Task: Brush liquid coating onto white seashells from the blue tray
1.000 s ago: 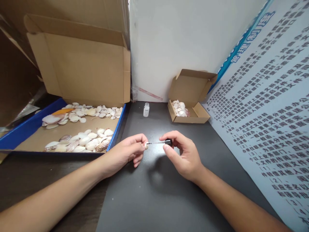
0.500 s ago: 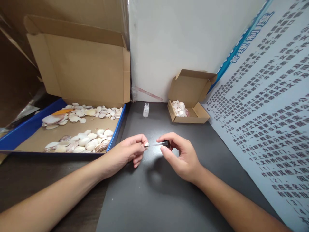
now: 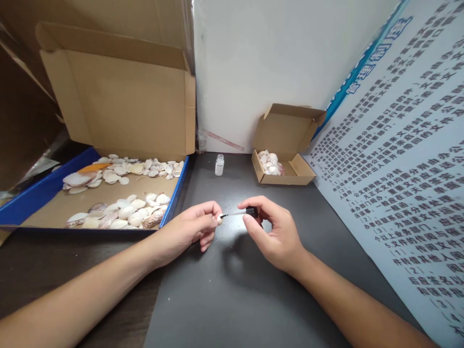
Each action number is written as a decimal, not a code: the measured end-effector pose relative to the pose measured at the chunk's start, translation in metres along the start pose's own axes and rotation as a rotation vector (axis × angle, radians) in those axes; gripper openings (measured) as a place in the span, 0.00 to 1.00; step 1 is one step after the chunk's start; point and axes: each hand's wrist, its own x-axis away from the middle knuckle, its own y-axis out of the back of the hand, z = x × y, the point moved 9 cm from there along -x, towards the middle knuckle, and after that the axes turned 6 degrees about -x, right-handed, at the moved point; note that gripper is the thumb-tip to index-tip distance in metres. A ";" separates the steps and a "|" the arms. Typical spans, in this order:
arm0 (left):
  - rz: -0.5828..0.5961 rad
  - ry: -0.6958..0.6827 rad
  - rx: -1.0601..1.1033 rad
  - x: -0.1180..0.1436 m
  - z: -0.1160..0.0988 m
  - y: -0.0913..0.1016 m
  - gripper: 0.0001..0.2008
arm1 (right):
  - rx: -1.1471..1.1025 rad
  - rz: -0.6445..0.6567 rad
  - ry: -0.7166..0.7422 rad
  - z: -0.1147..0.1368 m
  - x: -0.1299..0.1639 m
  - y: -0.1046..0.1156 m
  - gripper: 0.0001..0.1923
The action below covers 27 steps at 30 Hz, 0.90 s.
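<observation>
My left hand [image 3: 201, 223] pinches a small white shell [image 3: 219, 218] between thumb and fingertips, and most of the shell is hidden by them. From the right, my right hand [image 3: 272, 232] grips the black cap of a small applicator brush [image 3: 250, 211]. Its thin stem points left, and the dark brush tip meets the shell's edge or lies right at it. Behind the hands, a small clear glass bottle [image 3: 219, 166] stands upright without a cap on the dark mat.
At left, a blue-sided cardboard box [image 3: 175, 186] lies open with white and patterned shells [image 3: 126, 212] in two groups. A smaller open carton [image 3: 286, 180] with white shells [image 3: 268, 162] sits at back right. A printed poster [image 3: 391, 159] lines the right side; a dark mat [image 3: 203, 299] lies below.
My right hand has shifted slightly up and to the right, and the brush now slants a little more, its tip still near the shell. My left hand stays almost in place.
</observation>
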 end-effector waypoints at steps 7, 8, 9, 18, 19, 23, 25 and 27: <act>0.001 -0.006 -0.011 0.000 0.000 0.000 0.07 | -0.035 0.034 0.035 0.003 0.000 -0.003 0.08; 0.002 -0.008 -0.012 0.000 0.000 0.000 0.07 | -0.029 0.036 0.038 0.003 0.000 -0.003 0.08; 0.004 -0.009 -0.012 0.000 0.000 -0.001 0.08 | -0.018 0.032 0.038 0.003 0.000 -0.003 0.08; -0.006 -0.005 -0.020 0.000 -0.001 -0.001 0.07 | -0.040 0.015 0.077 0.006 0.001 -0.001 0.08; -0.007 -0.004 -0.018 0.001 -0.001 -0.001 0.07 | -0.040 0.026 0.082 0.006 0.001 -0.003 0.08; -0.006 -0.005 -0.022 0.001 -0.001 -0.001 0.08 | 0.003 0.001 0.076 0.005 0.001 -0.001 0.07; -0.005 -0.001 -0.024 0.001 -0.001 -0.001 0.09 | 0.007 -0.027 0.075 0.004 0.000 0.002 0.07; -0.006 0.002 -0.024 0.001 -0.001 -0.002 0.09 | -0.012 -0.031 0.080 0.005 0.000 0.003 0.07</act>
